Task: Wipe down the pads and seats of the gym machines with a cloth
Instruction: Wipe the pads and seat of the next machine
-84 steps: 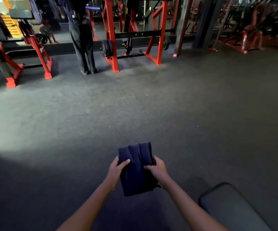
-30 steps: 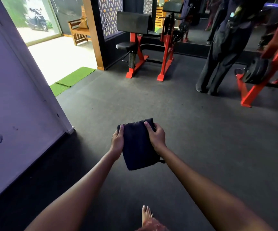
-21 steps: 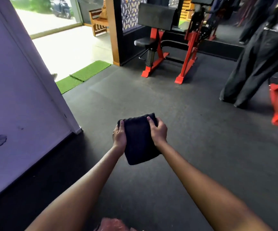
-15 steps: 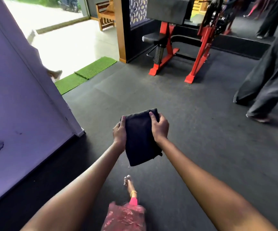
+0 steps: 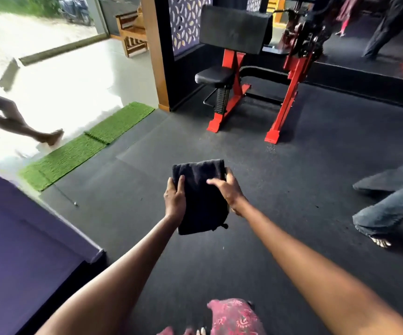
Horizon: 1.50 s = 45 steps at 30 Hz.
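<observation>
Both hands held a folded dark navy terry cloth (image 5: 201, 197) out in front at mid-frame, above the dark rubber gym floor (image 5: 292, 189). The left hand (image 5: 175, 198) gripped the cloth's left edge, fingers wrapped onto the front; the right hand (image 5: 229, 189) gripped the right edge, thumb laid across the front, so each grip was closed on the cloth. No pad was being wiped yet. Far centre stood a red steel-framed machine (image 5: 234, 97) with a small black round seat (image 5: 215, 77) and a big black rectangular pad (image 5: 234, 29) above it, well apart from the cloth; judged the next target. To do it well: keep the cloth folded flat, shift it to one hand on arrival, press the palm flat, wipe the big pad top to bottom in overlapping strokes, then the seat including its edges. Bystanders could cross the path: grey flared trouser legs (image 5: 388, 209) near right, a bare leg (image 5: 26, 128) far left beside the green turf mat (image 5: 86, 146). Hard to tell: the right fingers behind the cloth were hidden, the second machine's upper parts (image 5: 306, 32) were motion-blurred, the big pad's top edge ran close to the frame, and the wearer's pink patterned garment (image 5: 234, 317) was cut off at the bottom.
</observation>
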Tool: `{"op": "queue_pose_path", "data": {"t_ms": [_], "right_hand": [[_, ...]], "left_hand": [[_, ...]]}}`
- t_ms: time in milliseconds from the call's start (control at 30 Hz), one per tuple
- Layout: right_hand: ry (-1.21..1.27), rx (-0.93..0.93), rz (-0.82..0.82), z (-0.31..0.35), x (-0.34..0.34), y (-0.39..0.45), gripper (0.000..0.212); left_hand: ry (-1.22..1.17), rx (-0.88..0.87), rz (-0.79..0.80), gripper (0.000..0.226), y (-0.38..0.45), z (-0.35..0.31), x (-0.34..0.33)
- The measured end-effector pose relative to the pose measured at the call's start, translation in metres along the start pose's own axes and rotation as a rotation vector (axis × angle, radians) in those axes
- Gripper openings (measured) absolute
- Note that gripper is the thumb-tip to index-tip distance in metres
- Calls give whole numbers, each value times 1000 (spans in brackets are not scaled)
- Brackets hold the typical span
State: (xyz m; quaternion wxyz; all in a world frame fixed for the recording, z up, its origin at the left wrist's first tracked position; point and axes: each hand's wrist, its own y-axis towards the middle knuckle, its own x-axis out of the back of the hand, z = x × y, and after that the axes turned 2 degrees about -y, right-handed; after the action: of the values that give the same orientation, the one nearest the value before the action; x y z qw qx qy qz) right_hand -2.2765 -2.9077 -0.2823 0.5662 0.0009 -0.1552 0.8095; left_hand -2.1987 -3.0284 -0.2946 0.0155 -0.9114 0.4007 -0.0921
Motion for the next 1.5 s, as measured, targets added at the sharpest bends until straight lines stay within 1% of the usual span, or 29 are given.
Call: {"op": "queue_pose_path", "data": {"t_ms": [67,133,233,300,333,400,500,533,567,600,633,700,800,867,900,967,1033,1067,1100,1167,1300,1400,1500], "right_hand": [[-61,11,87,7,-2,44,34],[-142,53,81,14,-5,85,40],[-205,130,-18,36,-10,165,38],[-203,151,-83,55,-13,222,35],[-207,157,-99,60,-14,235,34],[-233,170,-136,81,-18,300,33],[-254,179,-181,107,-28,372,31],[-248,173,-197,114,-31,391,31],[-241,170,-215,119,-35,409,32],[-235,166,-213,126,-43,441,31],[-224,165,-203,131,-48,460,31],[-207,162,-191,142,-56,500,32],[-154,174,-179,157,-72,584,33],[-134,183,-191,172,-78,633,34],[-133,172,-186,177,-79,646,34],[-120,112,-208,193,-85,703,34],[-105,55,-216,204,-88,744,35],[-97,55,-227,216,-91,779,34],[-97,59,-230,223,-91,798,33],[-109,55,-252,241,-89,837,33],[-147,75,-293,265,-78,921,39],[-171,56,-313,273,-71,984,44],[-207,82,-304,283,-64,1059,46]], "left_hand": [[-4,2,-16,31,48,-5,-11],[-3,10,-24,37,94,-5,-23],[8,-9,-36,44,177,-12,-49],[5,-32,-34,38,232,-23,-67],[-6,-31,-29,35,245,-26,-70],[-29,-2,-14,32,306,-42,-86],[-43,32,80,25,373,-59,-96],[-67,20,105,31,391,-64,-98],[-87,2,115,41,407,-69,-99],[-96,-17,104,49,437,-70,-105],[-92,-38,104,52,457,-71,-107],[-24,-75,104,47,500,-71,-114],[113,-159,83,32,589,-69,-136],[153,-222,78,25,640,-78,-151],[169,-231,86,22,654,-81,-155],[218,-233,103,21,716,-91,-169],[307,-238,172,25,762,-101,-175],[366,-265,225,30,799,-111,-183],[434,-290,288,36,821,-119,-188],[574,-324,348,47,869,-137,-203],[668,-381,437,58,957,-159,-243],[728,-423,472,64,1018,-160,-271],[724,-431,441,66,1082,-163,-305]]}}
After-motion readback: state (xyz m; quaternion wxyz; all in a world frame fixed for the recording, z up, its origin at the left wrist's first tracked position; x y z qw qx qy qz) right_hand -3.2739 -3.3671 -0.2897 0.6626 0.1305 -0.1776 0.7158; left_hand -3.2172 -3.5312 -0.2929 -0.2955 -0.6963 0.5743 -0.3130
